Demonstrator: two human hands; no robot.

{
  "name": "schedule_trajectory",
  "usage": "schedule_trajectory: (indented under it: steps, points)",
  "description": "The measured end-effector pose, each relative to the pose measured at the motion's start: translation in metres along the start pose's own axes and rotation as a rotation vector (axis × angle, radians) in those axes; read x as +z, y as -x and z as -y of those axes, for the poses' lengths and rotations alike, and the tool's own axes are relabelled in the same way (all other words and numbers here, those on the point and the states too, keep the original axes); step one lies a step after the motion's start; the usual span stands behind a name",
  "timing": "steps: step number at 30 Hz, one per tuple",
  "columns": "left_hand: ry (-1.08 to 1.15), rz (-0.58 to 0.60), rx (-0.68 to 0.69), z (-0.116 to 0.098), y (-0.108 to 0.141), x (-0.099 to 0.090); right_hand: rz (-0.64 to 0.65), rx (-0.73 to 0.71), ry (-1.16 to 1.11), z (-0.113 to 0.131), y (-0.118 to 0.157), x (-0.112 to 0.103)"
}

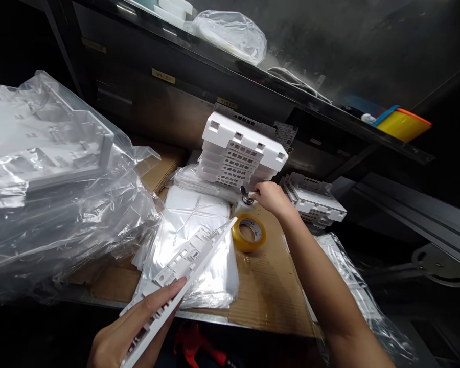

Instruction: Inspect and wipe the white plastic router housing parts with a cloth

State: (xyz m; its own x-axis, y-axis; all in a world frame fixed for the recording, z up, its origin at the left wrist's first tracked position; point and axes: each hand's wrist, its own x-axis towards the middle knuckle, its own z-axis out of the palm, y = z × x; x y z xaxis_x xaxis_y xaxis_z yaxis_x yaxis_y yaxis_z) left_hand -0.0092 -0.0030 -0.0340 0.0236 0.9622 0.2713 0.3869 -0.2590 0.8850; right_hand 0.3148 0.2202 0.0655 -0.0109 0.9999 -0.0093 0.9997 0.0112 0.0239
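Observation:
My left hand [138,319] is closed around a white plastic housing panel [193,263], tilted up on its edge, with slots and ribs along its inner side. Farther off, my right hand [269,197] is pinched at the metal top of a small white dispenser bottle [238,207]. A bit of something white shows at its fingertips, too small to name. Just in front of the bottle lies a roll of yellowish clear tape [260,240]. Beneath the panel is a pile of clear plastic bags [214,286].
Stacked white housings [245,140] stand behind the bottle, with another stack [318,202] to the right. Bagged white parts [61,153] fill the left side. Cardboard [270,301] covers the bench. Overhead runs a dark shelf [214,56]; a red tool [195,345] shows below the front edge.

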Motion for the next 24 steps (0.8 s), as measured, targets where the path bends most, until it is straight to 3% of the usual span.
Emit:
schedule_trajectory:
  steps: [9,15,19,24]
  points:
    - [-0.067,0.033,0.176,0.006,-0.006,-0.005,-0.081,-0.070,-0.009,0.005,0.005,0.010]
    - [-0.037,0.009,0.153,-0.003,-0.007,-0.004,-0.208,-0.044,-0.136,0.003,0.018,0.006]
    - [-0.028,0.011,0.150,-0.005,-0.006,-0.002,-0.362,-0.056,-0.331,0.023,0.071,-0.006]
    - [-0.034,0.032,0.149,0.000,-0.002,-0.003,-0.457,-0.333,-0.966,0.090,0.168,-0.003]
